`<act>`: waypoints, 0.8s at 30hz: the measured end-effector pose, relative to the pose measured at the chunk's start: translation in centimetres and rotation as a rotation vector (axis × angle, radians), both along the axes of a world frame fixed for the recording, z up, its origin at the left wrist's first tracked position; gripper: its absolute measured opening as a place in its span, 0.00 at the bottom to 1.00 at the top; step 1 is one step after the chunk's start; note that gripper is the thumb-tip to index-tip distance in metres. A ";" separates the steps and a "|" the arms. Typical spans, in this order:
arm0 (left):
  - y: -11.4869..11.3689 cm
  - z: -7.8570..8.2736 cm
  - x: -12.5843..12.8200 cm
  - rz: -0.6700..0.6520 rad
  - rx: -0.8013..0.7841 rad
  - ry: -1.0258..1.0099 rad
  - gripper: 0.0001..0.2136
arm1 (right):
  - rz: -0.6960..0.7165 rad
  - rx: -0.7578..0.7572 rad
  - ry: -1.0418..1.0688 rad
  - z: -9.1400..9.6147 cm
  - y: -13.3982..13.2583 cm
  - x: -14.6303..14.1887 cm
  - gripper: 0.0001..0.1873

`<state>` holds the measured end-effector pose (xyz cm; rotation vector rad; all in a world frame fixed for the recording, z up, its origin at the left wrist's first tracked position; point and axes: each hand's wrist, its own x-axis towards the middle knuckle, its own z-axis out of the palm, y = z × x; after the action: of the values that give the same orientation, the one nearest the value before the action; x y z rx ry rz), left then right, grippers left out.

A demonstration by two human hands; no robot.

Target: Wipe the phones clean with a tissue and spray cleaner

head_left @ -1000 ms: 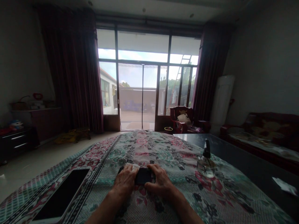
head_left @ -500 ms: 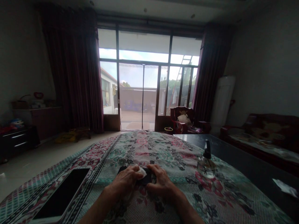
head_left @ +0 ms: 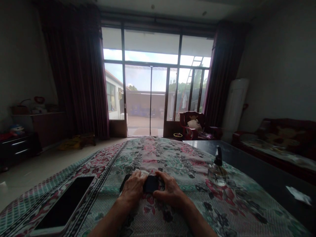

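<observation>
A dark, flat, phone-like object [head_left: 151,184] lies crosswise on the flowered tablecloth [head_left: 148,223]. My right hand [head_left: 169,189] grips its right end, thumb at the near edge and fingers at the far edge. Across its left part rests my left hand [head_left: 133,187], fingers closed on a white wipe [head_left: 142,171] that shows beyond the fingertips. Whether it is tissue or cloth I cannot tell. The middle of the dark object is hidden under the left hand; its left end [head_left: 125,181] shows beyond.
A large white-framed phone or tablet [head_left: 65,202] lies at the left. To the right stands a clear pump bottle [head_left: 217,172] with a black top. Beyond it, a dark tabletop [head_left: 256,168] bears a white packet [head_left: 298,195]. An armchair [head_left: 192,123] stands near the glass doors.
My left hand has slid left along the dark object with the white wipe, baring more of its right part. The right hand keeps its grip.
</observation>
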<state>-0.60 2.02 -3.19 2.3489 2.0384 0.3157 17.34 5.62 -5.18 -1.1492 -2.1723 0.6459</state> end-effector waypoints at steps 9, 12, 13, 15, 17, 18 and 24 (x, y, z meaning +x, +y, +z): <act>-0.9 0.4 2.0 -0.282 0.016 -0.039 0.17 | 0.008 0.018 0.029 -0.7 0.6 -0.1 0.41; -1.4 0.7 2.1 -0.336 0.022 -0.032 0.14 | 0.021 0.034 0.029 -0.6 0.5 -0.1 0.38; -1.5 0.8 1.9 -0.351 0.024 -0.027 0.13 | 0.023 0.038 0.025 -0.6 0.5 -0.2 0.37; -1.5 1.0 1.4 -0.381 0.027 -0.029 0.11 | 0.017 0.040 0.013 -0.6 0.5 -0.2 0.37; -1.3 1.1 0.3 -0.400 0.007 -0.052 0.11 | 0.009 0.029 -0.001 -0.5 0.5 -0.1 0.38; -1.1 1.2 -0.4 -0.398 -0.013 -0.070 0.11 | 0.008 0.019 -0.007 -0.4 0.4 -0.1 0.39; -0.2 1.2 -4.7 -0.216 -0.050 -0.262 0.12 | 0.015 -0.020 -0.020 0.3 0.1 0.0 0.42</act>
<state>-5.30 1.83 -2.01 2.3268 1.6438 0.5263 17.35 5.70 -4.86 -1.1549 -2.1986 0.6662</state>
